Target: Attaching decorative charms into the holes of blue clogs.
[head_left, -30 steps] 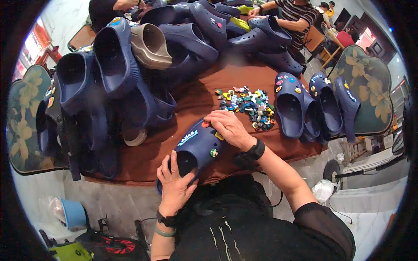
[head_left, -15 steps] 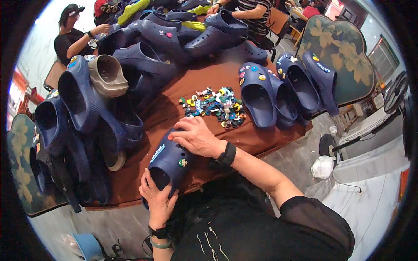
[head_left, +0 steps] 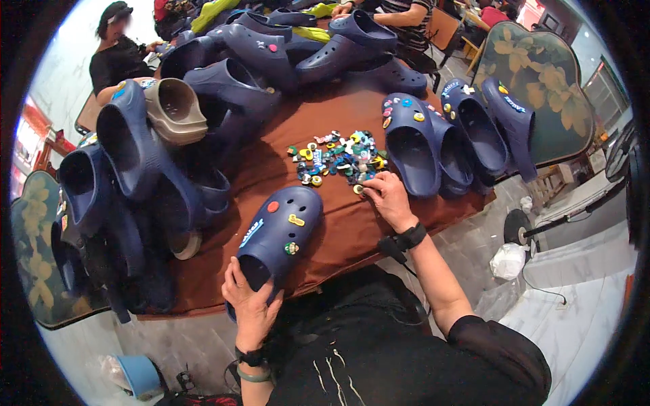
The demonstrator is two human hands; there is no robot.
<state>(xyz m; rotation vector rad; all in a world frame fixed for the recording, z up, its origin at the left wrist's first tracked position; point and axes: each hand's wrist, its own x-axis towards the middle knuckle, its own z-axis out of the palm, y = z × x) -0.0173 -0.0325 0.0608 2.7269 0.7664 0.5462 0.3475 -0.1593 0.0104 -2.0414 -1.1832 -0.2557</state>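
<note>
head view, only one here: the navy clog [head_left: 274,233] sits at the near edge of the brown-covered tabletop [head_left: 355,233], roughly in front of the wearer. its toe points away and a bit to the right, so the long axis runs on a slant, heel low left, toe up right. opening faces up toward the wearer.

left hand [head_left: 252,304] has its fingers wrapped around the heel end, some over the rim of the opening, thumb on the right side, so that one's holding the clog.

on the clog's upper there's a red round charm [head_left: 273,206], a blue lettered charm [head_left: 252,233], a yellow charm [head_left: 296,220] and a green-and-white charm [head_left: 291,248]. a few holes by the toe are bare.

right hand [head_left: 391,203] is over at the near right edge of the charm pile [head_left: 338,159], fingers narrow, tips right at a small round charm [head_left: 358,189]. can't tell if it's actually pinched or just touched.

decorated clogs [head_left: 406,130] stand right of the pile, more navy clogs [head_left: 162,166] are heaped on the left.
</note>
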